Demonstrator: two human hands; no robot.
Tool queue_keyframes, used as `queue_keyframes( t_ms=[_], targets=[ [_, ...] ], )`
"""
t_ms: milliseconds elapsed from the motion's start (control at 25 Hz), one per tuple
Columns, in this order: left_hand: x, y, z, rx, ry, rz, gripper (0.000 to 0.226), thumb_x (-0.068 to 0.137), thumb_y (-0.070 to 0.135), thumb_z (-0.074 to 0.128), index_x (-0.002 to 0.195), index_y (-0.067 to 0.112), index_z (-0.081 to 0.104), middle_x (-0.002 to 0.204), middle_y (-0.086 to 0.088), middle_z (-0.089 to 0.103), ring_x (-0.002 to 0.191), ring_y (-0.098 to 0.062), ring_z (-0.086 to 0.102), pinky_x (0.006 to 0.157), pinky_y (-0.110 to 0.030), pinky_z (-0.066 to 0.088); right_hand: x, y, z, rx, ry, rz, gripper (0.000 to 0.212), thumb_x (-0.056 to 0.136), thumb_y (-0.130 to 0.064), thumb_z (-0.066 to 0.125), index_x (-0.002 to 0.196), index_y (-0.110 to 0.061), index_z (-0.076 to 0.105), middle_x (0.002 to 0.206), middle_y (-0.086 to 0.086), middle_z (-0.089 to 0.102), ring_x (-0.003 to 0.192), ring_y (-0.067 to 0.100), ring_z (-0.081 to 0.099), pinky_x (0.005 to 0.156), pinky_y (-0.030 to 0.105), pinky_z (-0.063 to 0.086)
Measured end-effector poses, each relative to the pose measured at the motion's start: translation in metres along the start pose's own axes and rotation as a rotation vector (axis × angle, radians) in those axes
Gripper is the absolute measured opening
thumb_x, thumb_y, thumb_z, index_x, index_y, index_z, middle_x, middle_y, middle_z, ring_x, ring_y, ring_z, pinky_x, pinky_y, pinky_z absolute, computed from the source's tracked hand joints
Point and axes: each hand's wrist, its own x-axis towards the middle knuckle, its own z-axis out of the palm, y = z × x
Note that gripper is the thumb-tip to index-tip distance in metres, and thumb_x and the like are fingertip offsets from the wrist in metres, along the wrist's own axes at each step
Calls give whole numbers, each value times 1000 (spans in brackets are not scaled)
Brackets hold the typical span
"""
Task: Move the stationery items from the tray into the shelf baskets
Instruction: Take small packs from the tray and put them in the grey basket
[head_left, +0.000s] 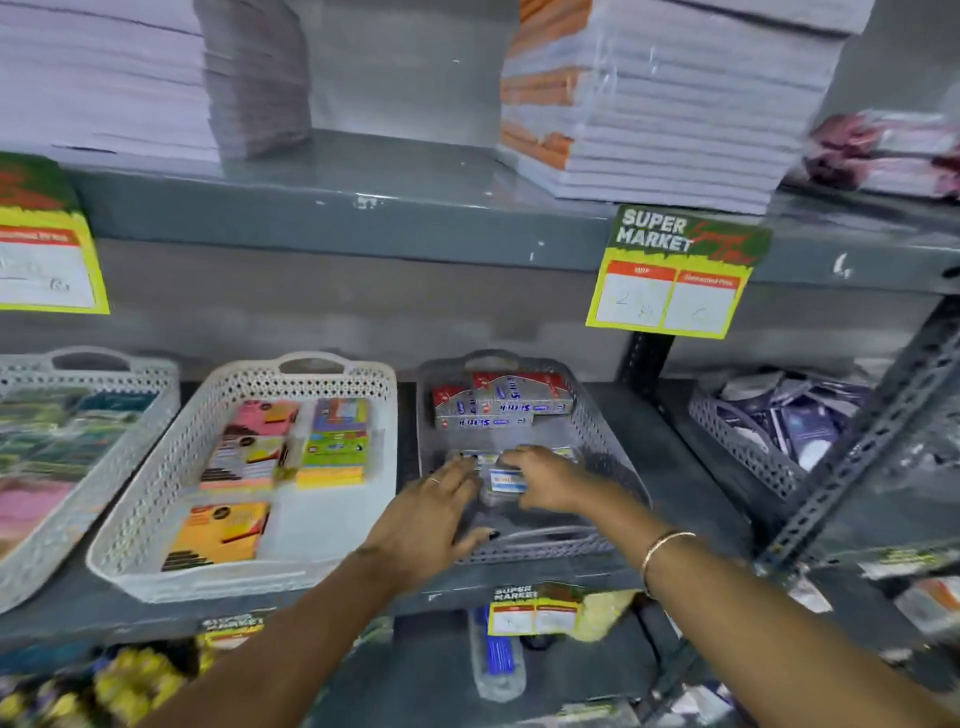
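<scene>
The small clear pack (506, 480) lies in the grey basket (597, 431), pinched by the right hand (550, 480). Just left of that grip, the left hand (431, 514) rests with fingers spread flat. Silver boxes (498, 408) sit beyond both.

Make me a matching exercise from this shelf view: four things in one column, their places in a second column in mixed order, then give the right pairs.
Things
1. red and silver boxes
2. sticky note pads
3. stacked notebooks
4. small clear pack

Places
A. upper shelf
B. between both hands, front of the grey basket
C. white basket
D. back of the grey basket

Pairs: 1-D, 2-C, 3-A, 4-B
</scene>
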Motion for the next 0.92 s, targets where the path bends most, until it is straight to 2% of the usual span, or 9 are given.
queue_keyframes(
  t_ms=[80,160,280,360,520,640,760,920],
  targets=[
    [0,0,8,60,-40,24,78,83,62,14,138,12,38,149,-10,30,135,-26,27,109,-39,25,3,2,14,10,-38,-4,44,77,-3,64,119,-2,53,120,21,58,106,33,56,79,33,44],
    [-1,1,13,125,-68,42,81,82,62,4,142,14,31,152,-8,24,139,-22,17,111,-36,13,3,1,22,8,-67,-3,44,78,-2,64,120,-2,51,121,20,57,106,32,56,79,33,45],
    [-3,3,12,149,-53,49,88,83,66,-7,144,13,27,153,-8,22,140,-22,12,111,-36,8,4,0,26,24,-72,-9,47,78,-3,65,123,-3,50,125,18,54,110,30,54,79,29,42],
    [-3,4,12,155,-58,57,91,82,67,-12,144,13,26,153,-8,22,141,-21,10,111,-37,8,7,1,29,54,-79,-14,51,77,-3,66,125,-6,49,127,17,54,111,30,54,85,33,46],
    [-2,4,12,151,-57,53,85,82,60,-8,144,13,28,153,-7,23,141,-21,10,111,-36,8,9,5,33,116,-96,-21,54,75,-2,69,125,-7,50,130,16,53,115,30,53,97,42,47],
    [-2,4,12,150,-51,57,85,81,60,-9,147,14,17,154,-6,21,141,-21,8,111,-35,6,9,5,33,147,-95,-32,56,74,-4,71,127,-12,51,135,12,50,123,27,49,104,40,42],
    [-2,4,12,149,-59,49,83,82,61,-8,148,15,13,155,-5,18,141,-20,6,111,-35,5,8,5,33,179,-97,-30,59,74,-5,72,129,-13,51,138,10,48,125,26,47,107,37,40],
    [-2,5,11,148,-97,31,68,94,57,13,149,16,10,156,-5,13,141,-19,3,112,-35,3,9,4,33,169,-79,-24,59,73,-8,74,128,-11,52,135,11,53,122,26,52,105,37,43]
  ],
)
